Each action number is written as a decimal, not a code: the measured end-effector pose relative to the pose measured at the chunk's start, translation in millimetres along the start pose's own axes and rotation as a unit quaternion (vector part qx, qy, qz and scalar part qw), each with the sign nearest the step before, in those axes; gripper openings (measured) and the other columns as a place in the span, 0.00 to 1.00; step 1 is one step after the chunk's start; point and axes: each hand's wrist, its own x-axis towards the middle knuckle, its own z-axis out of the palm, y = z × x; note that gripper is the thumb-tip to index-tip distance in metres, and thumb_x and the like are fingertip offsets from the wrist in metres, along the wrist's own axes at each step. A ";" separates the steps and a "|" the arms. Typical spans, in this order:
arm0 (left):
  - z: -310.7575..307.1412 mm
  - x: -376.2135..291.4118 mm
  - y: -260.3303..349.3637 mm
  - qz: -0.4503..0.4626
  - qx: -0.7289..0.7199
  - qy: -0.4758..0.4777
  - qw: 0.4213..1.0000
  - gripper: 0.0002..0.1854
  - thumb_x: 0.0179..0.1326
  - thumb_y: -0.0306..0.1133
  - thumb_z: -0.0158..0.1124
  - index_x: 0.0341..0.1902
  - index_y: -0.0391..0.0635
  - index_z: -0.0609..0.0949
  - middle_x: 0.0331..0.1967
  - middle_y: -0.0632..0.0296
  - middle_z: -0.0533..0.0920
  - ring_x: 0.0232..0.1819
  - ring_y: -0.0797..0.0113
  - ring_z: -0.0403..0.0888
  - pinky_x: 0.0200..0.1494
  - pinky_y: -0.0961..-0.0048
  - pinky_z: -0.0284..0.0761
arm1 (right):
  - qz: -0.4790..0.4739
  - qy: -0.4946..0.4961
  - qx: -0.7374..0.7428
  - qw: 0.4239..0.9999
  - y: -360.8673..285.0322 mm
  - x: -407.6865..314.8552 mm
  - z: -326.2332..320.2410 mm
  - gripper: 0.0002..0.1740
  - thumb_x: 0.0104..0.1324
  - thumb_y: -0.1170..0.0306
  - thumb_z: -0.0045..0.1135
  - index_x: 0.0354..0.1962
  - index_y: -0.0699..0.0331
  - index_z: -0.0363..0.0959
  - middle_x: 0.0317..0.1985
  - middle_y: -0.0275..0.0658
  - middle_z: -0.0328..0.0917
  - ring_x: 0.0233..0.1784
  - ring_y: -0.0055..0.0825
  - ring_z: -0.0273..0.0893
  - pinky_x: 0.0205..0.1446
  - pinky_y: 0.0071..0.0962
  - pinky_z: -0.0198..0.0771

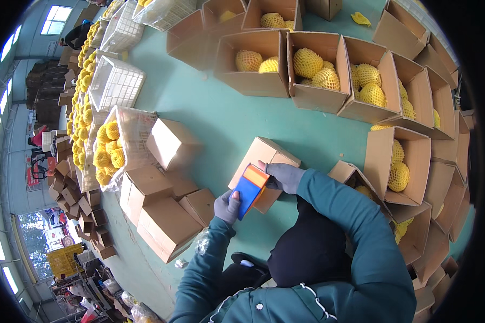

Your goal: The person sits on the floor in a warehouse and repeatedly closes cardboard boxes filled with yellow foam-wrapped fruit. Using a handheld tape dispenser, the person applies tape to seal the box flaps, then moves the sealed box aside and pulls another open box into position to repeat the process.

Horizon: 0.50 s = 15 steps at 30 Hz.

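A flat blue and orange object (249, 192), perhaps a packet or a stack of cards, is held between my two gloved hands. My left hand (227, 206) grips its lower blue end, with the thumb laid over the face. At the upper orange end, my right hand (285, 177) has its fingers on the edge; part of that grasp is hidden. Both gloves are grey, and bare fingertips show. Below the hands, a cardboard carton (260, 151) with its top flaps down stands on the green floor.
Open cartons (318, 97) of fruit in yellow foam nets curve around ahead and right. More cartons (169, 222) stand at left, near a plastic-lined crate (135, 135) of netted fruit. White crates (119, 82) stand beyond. Another person (76, 36) bends at the far left.
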 end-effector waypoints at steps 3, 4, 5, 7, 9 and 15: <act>-2.6 2.8 2.6 0.031 0.052 -0.010 0.998 0.28 0.64 0.55 0.57 0.46 0.37 0.82 0.26 0.61 0.81 0.31 0.75 0.77 0.39 0.73 0.74 | 0.020 0.000 0.031 0.999 4.5 16.1 -12.2 0.18 0.72 0.51 0.47 0.50 0.52 0.72 0.42 0.25 0.77 0.42 0.10 0.75 0.42 0.15 0.72; 0.8 2.4 20.5 0.035 0.081 -0.008 0.996 0.28 0.64 0.55 0.57 0.47 0.37 0.81 0.27 0.60 0.82 0.32 0.73 0.78 0.41 0.72 0.75 | 0.013 -0.009 0.033 0.999 0.0 11.9 -15.9 0.18 0.74 0.54 0.44 0.51 0.54 0.72 0.42 0.25 0.78 0.42 0.12 0.76 0.43 0.15 0.74; 3.2 5.2 28.5 0.043 0.087 -0.015 0.995 0.28 0.64 0.54 0.57 0.48 0.37 0.81 0.28 0.58 0.83 0.33 0.72 0.79 0.42 0.71 0.75 | 0.004 0.021 0.100 0.995 0.3 12.4 -18.5 0.16 0.75 0.58 0.42 0.50 0.57 0.73 0.43 0.27 0.78 0.43 0.16 0.78 0.46 0.18 0.77; 5.7 7.5 26.2 0.037 0.083 -0.034 0.995 0.28 0.65 0.55 0.55 0.48 0.38 0.81 0.29 0.57 0.83 0.33 0.69 0.80 0.41 0.70 0.75 | 0.015 0.050 0.087 0.995 -1.3 11.9 -20.5 0.14 0.74 0.64 0.42 0.47 0.59 0.75 0.45 0.31 0.78 0.45 0.19 0.79 0.49 0.21 0.77; 3.8 5.4 17.7 0.026 0.086 -0.032 0.995 0.29 0.65 0.56 0.54 0.44 0.36 0.81 0.28 0.60 0.81 0.33 0.73 0.77 0.41 0.72 0.74 | 0.022 0.066 0.052 0.996 2.1 19.7 -19.8 0.13 0.73 0.65 0.43 0.47 0.59 0.75 0.44 0.31 0.79 0.44 0.19 0.79 0.48 0.21 0.77; 8.3 -2.4 13.4 0.024 0.076 -0.024 0.997 0.30 0.65 0.57 0.54 0.47 0.36 0.81 0.30 0.57 0.83 0.34 0.71 0.80 0.42 0.72 0.75 | -0.017 0.051 0.030 0.998 18.8 35.4 -36.3 0.12 0.71 0.66 0.47 0.43 0.62 0.77 0.40 0.31 0.79 0.39 0.17 0.77 0.42 0.19 0.75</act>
